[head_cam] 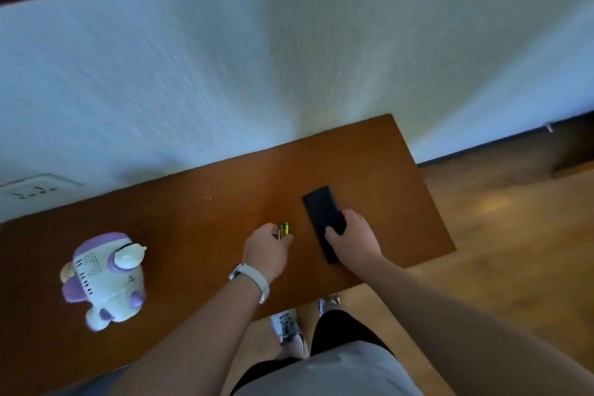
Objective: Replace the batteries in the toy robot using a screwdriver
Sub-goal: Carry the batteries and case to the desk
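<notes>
A white and purple toy robot (pixel 104 280) lies on its side at the left of the brown table (pixel 199 222). My left hand (pixel 266 251), with a white wristband, holds green and gold batteries (pixel 283 229) in its curled fingers near the table's middle. My right hand (pixel 352 239) grips the near end of a flat black phone-like slab (pixel 323 212) that lies on the table at the right. No screwdriver is in view.
The table stands against a white wall (pixel 289 58) with a wall socket (pixel 35 190) at the left. Its right edge and front edge are close to my hands. Wooden floor (pixel 514 235) and my shoes (pixel 289 328) show beyond.
</notes>
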Demonstrator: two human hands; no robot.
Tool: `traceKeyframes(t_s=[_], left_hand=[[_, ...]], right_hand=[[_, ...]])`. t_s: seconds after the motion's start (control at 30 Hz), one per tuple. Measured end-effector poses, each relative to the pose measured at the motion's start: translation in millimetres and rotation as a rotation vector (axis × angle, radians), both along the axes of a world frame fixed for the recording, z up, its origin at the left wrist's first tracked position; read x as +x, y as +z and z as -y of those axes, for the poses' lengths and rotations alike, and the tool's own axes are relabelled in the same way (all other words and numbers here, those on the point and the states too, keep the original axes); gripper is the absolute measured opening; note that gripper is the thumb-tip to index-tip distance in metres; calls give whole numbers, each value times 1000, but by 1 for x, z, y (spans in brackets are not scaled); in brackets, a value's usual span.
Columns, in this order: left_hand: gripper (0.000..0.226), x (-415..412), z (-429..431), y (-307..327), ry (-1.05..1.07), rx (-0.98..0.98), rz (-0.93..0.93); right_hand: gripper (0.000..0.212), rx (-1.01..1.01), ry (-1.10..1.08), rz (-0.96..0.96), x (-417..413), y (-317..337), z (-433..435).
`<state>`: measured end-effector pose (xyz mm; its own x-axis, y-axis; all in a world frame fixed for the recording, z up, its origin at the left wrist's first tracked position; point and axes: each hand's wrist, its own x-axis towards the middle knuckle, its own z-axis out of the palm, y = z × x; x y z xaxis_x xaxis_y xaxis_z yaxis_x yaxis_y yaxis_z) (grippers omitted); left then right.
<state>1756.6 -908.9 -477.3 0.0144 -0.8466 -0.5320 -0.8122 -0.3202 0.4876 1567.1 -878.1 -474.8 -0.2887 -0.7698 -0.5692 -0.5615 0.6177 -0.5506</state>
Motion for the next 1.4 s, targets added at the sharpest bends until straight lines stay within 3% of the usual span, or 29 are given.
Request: traceKeyframes(t_s=[0.2, 0.4, 0.63, 1.03, 1.4], left_hand=[[20, 6, -2, 1, -11, -62, -5], [32, 7, -6, 0, 13, -96, -54], [31, 18, -9, 12, -57, -165, -43], [38, 42, -16, 37, -377, -373, -1], [44, -8, -33, 87, -723, -585, -92]], right_hand=[[40, -3, 56, -189, -2, -8, -1], [39, -7, 68, -185, -7, -14, -6], [34, -106, 168, -347, -13, 0, -12], [51, -219, 283, -547, -17, 44, -40], [46, -237, 166, -773, -38, 95, -113]])
